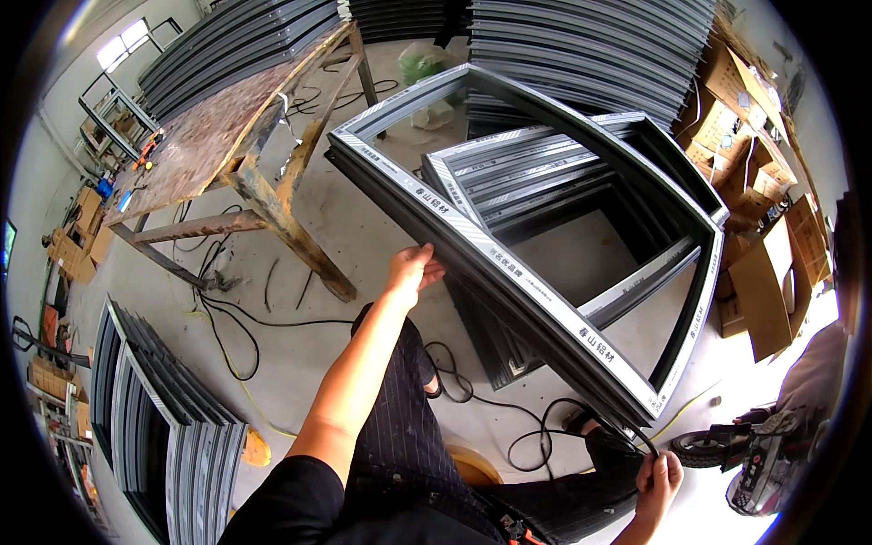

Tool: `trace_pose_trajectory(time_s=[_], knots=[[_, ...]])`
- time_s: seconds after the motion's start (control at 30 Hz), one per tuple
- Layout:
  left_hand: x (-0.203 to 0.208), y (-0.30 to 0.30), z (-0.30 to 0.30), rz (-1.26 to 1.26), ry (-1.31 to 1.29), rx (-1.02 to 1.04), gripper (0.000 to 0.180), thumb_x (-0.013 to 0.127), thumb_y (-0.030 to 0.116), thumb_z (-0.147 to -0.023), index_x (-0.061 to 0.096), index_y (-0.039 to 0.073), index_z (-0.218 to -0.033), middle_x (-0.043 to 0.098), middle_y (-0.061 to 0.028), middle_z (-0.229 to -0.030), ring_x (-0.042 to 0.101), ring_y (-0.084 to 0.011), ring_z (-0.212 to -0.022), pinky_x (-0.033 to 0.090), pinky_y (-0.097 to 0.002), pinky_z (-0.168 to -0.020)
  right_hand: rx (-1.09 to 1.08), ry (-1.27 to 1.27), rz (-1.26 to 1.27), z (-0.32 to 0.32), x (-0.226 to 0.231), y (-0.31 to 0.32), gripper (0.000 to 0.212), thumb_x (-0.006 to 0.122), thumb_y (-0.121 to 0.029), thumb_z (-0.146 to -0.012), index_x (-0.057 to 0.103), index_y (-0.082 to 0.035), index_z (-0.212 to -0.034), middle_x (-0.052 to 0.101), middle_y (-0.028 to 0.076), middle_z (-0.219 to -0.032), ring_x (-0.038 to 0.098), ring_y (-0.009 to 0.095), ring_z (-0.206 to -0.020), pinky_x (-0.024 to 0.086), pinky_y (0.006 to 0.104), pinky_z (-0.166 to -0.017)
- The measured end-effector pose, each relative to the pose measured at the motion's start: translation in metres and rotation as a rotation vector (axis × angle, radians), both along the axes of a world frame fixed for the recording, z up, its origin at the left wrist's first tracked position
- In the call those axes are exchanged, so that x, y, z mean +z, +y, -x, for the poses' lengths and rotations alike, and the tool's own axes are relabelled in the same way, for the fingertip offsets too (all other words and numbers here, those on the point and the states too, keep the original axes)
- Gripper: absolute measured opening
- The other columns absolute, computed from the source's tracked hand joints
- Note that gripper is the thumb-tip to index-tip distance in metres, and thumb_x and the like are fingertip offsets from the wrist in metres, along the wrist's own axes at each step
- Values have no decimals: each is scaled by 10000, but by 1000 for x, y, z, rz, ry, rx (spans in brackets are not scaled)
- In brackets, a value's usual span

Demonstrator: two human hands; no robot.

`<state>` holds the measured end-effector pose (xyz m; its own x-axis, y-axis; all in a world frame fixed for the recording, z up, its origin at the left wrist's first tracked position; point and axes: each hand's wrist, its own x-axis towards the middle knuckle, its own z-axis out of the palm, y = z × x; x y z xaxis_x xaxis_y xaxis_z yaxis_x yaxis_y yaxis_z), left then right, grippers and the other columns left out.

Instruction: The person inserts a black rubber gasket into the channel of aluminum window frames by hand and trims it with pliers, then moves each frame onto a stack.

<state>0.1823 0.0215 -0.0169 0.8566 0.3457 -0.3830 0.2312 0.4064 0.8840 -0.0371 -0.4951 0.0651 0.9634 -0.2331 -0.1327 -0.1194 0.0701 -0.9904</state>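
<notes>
A grey window frame (527, 259) with a striped protective film lies tilted in front of me, on top of a stack of similar frames (509, 173). My left hand (413, 275) is closed at its near long edge, the thumb toward the upper side and the fingers curled against the dark side face. At the near right corner, my right hand (658, 481) pinches a thin black rubber strip (645, 440), which runs up to the frame's corner. The fingertips of the right hand partly cover the strip's end.
A worn wooden workbench (209, 145) stands at the far left. Stacked frames (173, 427) rest on the floor at the near left, and more profiles (590, 45) are piled behind. Cardboard boxes (772, 282) line the right side. Black cable (236, 327) loops across the floor.
</notes>
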Motion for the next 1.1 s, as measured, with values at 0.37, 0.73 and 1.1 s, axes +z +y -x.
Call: trace_pose_trajectory(time_s=[0.37, 0.73, 1.1], knots=[[13, -24, 18, 145, 107, -164, 358, 656, 323, -892, 554, 9, -1030, 650, -102, -833, 654, -196, -729, 573, -311, -674, 15, 4, 571, -11, 7, 13, 99, 567, -84, -894, 600, 8, -912, 501, -5, -626, 432, 48, -516, 308, 193, -455], [8, -65, 35, 123, 66, -266, 343, 638, 324, -905, 576, -3, -986, 653, -122, -831, 665, -209, -742, 577, -311, -679, 36, -72, 766, -16, -5, 7, 76, 584, -58, -861, 609, 9, -885, 513, 29, -631, 467, 87, -544, 352, 231, -501], [-1, -106, 54, 90, 41, -347, 343, 641, 364, -896, 581, 30, -951, 668, -105, -843, 666, -186, -755, 560, -293, -654, 25, -92, 813, -23, -13, 1, 76, 593, -53, -849, 606, 18, -871, 542, 61, -652, 516, 139, -579, 404, 272, -546]])
